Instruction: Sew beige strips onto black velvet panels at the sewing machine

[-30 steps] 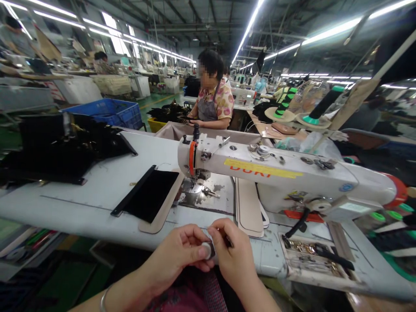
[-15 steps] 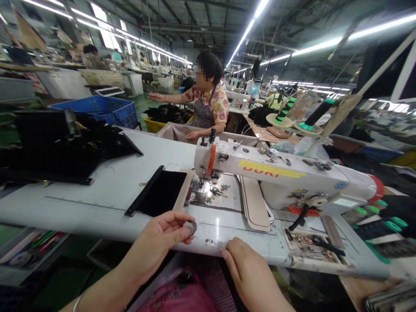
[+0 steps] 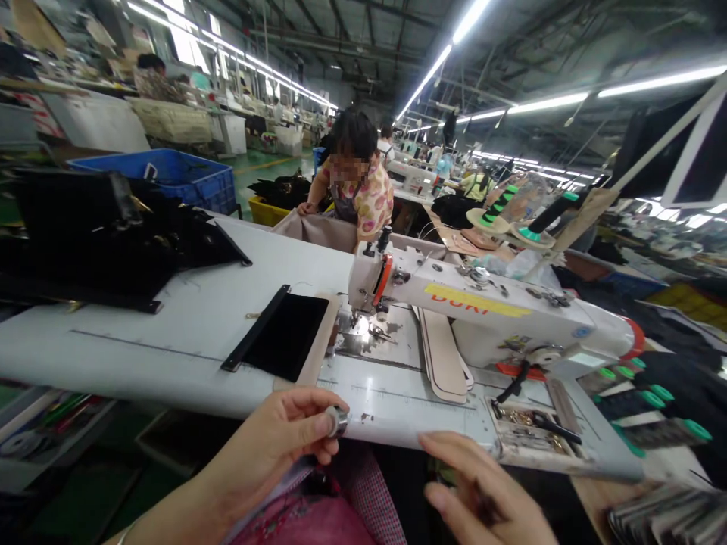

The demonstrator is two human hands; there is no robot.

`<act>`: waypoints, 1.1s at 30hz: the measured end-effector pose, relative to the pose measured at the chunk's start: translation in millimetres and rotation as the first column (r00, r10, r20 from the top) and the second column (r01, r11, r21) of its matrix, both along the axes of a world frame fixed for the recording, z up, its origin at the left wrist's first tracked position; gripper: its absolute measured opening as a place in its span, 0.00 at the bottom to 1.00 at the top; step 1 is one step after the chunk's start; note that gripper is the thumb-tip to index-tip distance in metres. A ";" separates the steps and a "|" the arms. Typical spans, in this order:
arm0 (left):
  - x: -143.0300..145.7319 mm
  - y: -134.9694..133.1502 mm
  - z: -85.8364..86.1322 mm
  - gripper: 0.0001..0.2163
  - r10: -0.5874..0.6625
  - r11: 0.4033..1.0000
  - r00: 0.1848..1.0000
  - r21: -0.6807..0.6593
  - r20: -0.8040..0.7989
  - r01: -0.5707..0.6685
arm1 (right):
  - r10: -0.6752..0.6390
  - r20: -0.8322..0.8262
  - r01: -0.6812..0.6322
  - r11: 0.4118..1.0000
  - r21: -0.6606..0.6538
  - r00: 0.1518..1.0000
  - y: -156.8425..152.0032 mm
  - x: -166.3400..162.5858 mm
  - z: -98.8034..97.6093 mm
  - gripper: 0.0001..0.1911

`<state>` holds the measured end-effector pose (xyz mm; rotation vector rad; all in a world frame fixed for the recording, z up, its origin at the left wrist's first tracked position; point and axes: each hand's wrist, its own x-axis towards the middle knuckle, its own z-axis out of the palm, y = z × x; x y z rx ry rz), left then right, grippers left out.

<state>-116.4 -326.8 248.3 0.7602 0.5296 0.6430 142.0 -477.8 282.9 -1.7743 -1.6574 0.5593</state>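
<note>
My left hand (image 3: 278, 443) pinches a small round metal bobbin (image 3: 337, 421) between thumb and fingertips, just in front of the table's near edge. My right hand (image 3: 482, 496) hovers low at the lower right with fingers stretched out and nothing in it; a dark smudge shows on the fingers. Beyond both hands stands a white sewing machine (image 3: 482, 310) on the grey-white table (image 3: 141, 325). A black fabric piece (image 3: 287, 335) with a beige backing lies left of the needle plate (image 3: 369, 337).
Beige shaped pieces (image 3: 441, 356) lie under the machine arm. A tray of small tools (image 3: 531, 424) sits at the right front. Black bags (image 3: 96, 242) pile at the far left, a blue crate (image 3: 170, 174) behind. A person in a floral top (image 3: 363, 189) works opposite. Thread cones (image 3: 545, 212) stand at the right.
My hands have come apart: the right let go of the bobbin and dropped low to the right, fingers spread. The left keeps the bobbin. The view has swung a little to the right.
</note>
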 end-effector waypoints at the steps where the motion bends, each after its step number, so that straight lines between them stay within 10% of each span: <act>1: 1.5 -0.5 -1.2 0.15 -0.018 1.000 1.000 0.018 -0.020 0.019 | 0.060 -0.160 -0.058 0.998 0.016 0.985 17.2 -24.2 -4.2 0.23; 5: -0.8 1.8 -7.1 0.13 -0.063 0.993 0.995 0.097 -0.079 0.071 | 0.020 -0.538 -0.040 0.999 -0.025 0.843 71.4 -78.7 -14.6 0.17; 7: -2.9 4.1 -10.1 0.12 -0.025 0.992 0.998 0.123 -0.059 0.032 | 0.003 -0.441 -0.013 1.000 -0.019 0.897 82.6 -77.8 -14.0 0.03; 11: 2.1 6.2 -21.6 0.10 0.009 0.994 0.999 0.113 -0.035 -0.005 | 0.163 -0.153 -0.146 0.983 0.115 0.975 89.1 -62.9 -14.5 0.07; 20: -3.3 4.2 -44.6 0.12 -0.098 0.994 0.995 0.041 0.007 0.098 | 0.414 0.199 -0.423 0.906 0.001 0.888 112.0 -54.6 -21.6 0.15; 29: -15.4 13.7 -21.9 0.13 -0.216 0.930 0.963 0.267 -0.161 0.253 | 0.333 0.176 -0.357 0.924 0.134 0.927 112.1 -63.9 -37.0 0.15; 33: -9.2 10.0 -27.8 0.23 -0.203 0.978 0.978 0.054 0.048 0.200 | 0.287 0.068 -0.294 0.941 0.166 0.956 102.6 -71.6 -65.3 0.07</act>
